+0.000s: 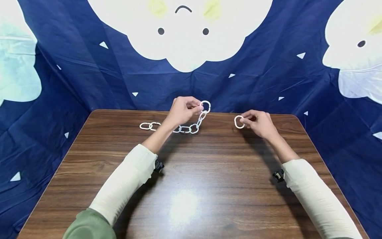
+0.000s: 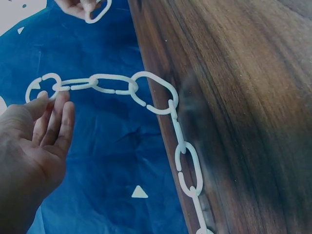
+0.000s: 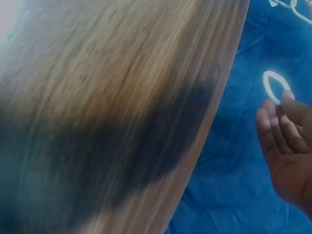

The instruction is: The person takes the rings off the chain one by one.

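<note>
A person's left hand (image 1: 185, 110), its grip pinched narrow, holds up the end link of a white plastic-looking chain of oval links (image 2: 132, 87) near the far edge of a brown wood-grain table (image 1: 215, 179), where the rest lies. The right hand (image 1: 260, 123) pinches one loose white plastic-looking oval link (image 1: 235, 122) near that edge, right of the table's middle.
</note>
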{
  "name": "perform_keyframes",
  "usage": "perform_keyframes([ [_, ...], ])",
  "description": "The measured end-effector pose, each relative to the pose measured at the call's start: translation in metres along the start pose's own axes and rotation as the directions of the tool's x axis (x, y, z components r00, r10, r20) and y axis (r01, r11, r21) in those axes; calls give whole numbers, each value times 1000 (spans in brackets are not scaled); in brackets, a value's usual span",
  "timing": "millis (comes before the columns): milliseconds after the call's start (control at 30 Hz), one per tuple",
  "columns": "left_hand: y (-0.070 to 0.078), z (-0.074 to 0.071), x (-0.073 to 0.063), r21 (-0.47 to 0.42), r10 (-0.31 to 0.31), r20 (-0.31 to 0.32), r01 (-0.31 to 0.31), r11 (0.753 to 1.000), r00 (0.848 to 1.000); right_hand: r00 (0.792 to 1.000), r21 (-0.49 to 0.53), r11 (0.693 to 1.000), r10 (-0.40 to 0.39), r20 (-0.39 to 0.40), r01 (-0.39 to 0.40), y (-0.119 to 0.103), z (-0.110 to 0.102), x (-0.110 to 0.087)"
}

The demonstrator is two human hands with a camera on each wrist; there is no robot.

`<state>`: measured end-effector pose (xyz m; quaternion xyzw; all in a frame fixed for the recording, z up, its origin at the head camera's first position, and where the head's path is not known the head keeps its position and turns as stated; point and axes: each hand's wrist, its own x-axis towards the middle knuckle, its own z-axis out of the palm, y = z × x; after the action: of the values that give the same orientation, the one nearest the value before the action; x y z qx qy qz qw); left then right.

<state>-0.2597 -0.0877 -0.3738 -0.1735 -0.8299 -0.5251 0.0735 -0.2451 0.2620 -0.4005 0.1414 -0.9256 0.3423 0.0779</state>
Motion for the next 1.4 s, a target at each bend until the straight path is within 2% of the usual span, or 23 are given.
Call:
perform_keyframes([
  [267,4,1,2,4,4,4,-4,1000,1000,986,66,984,165,38,-167,28,-6,-2],
  [500,4,2,3,12,6,14,-6,1000,1000,951,120,947,284,118,-298,52,-6,-2],
  [767,6,5,4,34,27,24,-28,999,999,936,92,938,320,144,-335,62,-7,3],
  [967,8,5,3,33,19,32,-20,999,999,930,108,929,336,149,-353,66,-9,7],
  [1400,6,8,4,22,8,40,-9,1000,999,903,67,906,408,133,-419,76,-14,12],
])
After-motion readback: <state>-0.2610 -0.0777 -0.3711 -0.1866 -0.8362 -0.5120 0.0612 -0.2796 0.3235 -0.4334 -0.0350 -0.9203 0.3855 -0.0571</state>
